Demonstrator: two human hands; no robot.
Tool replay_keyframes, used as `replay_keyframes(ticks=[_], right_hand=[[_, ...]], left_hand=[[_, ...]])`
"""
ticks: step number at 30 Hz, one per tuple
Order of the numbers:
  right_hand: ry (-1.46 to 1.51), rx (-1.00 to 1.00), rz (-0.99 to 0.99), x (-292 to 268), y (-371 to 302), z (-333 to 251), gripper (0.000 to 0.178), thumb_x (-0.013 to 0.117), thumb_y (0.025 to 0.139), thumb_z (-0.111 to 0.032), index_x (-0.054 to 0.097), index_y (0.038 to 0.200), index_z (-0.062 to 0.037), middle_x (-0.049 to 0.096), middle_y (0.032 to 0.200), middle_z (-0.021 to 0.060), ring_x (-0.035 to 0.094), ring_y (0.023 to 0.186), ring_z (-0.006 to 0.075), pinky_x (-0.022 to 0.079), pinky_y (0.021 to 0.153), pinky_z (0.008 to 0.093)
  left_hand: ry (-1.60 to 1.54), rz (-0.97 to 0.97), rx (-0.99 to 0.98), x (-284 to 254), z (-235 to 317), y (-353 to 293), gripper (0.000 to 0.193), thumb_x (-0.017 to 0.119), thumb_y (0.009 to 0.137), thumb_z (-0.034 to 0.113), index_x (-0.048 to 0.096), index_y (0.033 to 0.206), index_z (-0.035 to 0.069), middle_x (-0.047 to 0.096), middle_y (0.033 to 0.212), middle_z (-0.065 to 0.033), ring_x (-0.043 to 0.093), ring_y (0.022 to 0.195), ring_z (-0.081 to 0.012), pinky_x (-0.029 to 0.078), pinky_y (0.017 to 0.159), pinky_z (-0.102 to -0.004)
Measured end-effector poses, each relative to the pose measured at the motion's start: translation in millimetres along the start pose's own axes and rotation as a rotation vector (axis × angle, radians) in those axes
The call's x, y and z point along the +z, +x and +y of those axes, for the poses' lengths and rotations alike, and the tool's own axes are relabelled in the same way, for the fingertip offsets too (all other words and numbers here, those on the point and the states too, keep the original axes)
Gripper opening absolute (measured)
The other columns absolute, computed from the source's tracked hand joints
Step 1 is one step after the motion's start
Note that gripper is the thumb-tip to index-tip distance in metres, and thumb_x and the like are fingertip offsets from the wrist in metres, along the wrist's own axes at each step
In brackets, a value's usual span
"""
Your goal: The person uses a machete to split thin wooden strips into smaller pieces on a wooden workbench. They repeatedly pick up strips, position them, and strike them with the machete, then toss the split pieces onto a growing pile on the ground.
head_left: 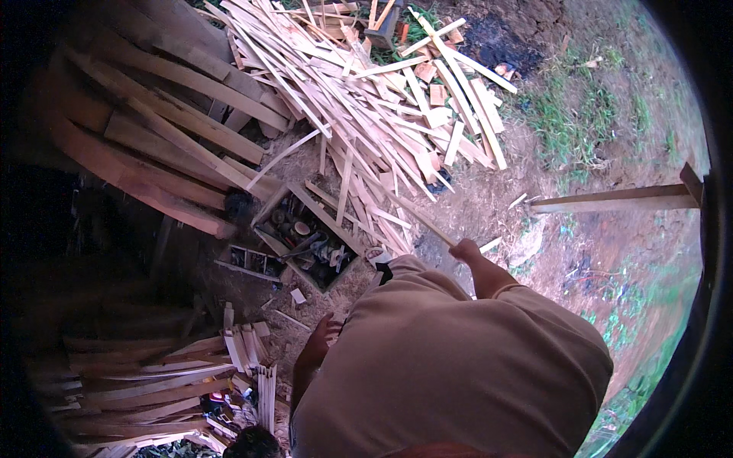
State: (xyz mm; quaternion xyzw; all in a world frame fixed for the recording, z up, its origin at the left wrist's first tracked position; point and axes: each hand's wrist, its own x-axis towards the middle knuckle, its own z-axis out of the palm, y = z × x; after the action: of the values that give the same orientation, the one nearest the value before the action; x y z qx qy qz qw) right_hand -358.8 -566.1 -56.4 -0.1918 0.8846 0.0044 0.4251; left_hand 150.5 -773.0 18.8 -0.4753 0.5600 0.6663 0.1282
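Out to the right of my torso, my right hand [464, 250] is closed round the end of a thin wooden strip [422, 217]. The strip slants up and left toward a heap of loose strips [343, 99], where its far end merges with the others. At my left side hangs my left hand [328, 330], fingers apart, with nothing visible in it. Ahead of that hand stands a wooden box [309, 238] full of jumbled small items, too dark to name one by one. A small divided tray [250, 262] sits beside the box.
Long planks [168, 114] are stacked at the upper left. More boards [153, 385] and short pieces lie at the lower left, near a dark rounded shape [253, 443] I cannot make out. A wooden beam [618, 201] juts in from the right. Grass [569, 122] grows beyond the heap.
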Motion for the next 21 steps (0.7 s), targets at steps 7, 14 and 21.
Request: replay_keyframes(ticks=[7, 14, 21], right_hand=[[-0.087, -0.066, -0.006, -3, 8, 7, 0.051, 0.064, 0.076, -0.040, 0.074, 0.102, 0.0018, 0.071, 0.103, 0.0267, 0.069, 0.099, 0.0408, 0.055, 0.088, 0.0451], [-0.078, 0.003, -0.024, -4, 16, 6, 0.052, 0.064, 0.077, -0.041, 0.073, 0.105, 0.0018, 0.070, 0.107, 0.0268, 0.068, 0.103, 0.0400, 0.054, 0.089, 0.0452], [-0.050, -0.001, -0.014, 7, -14, 0, 0.052, 0.064, 0.078, -0.042, 0.073, 0.104, 0.0024, 0.070, 0.105, 0.0277, 0.069, 0.102, 0.0405, 0.055, 0.088, 0.0454]], left_hand=[[0.003, -0.001, -0.006, 3, 4, 30, 0.071, 0.071, 0.076, 0.042, 0.045, 0.137, 0.017, 0.062, 0.114, -0.0069, 0.057, 0.110, -0.0228, 0.045, 0.094, -0.0501], [0.007, -0.001, -0.010, 3, 2, 39, 0.068, 0.074, 0.074, 0.040, 0.047, 0.132, 0.016, 0.063, 0.112, -0.0066, 0.058, 0.109, -0.0221, 0.047, 0.094, -0.0495], [0.027, -0.023, 0.016, -9, -7, 56, 0.066, 0.076, 0.072, 0.037, 0.049, 0.128, 0.016, 0.063, 0.110, -0.0063, 0.059, 0.108, -0.0215, 0.048, 0.094, -0.0490]])
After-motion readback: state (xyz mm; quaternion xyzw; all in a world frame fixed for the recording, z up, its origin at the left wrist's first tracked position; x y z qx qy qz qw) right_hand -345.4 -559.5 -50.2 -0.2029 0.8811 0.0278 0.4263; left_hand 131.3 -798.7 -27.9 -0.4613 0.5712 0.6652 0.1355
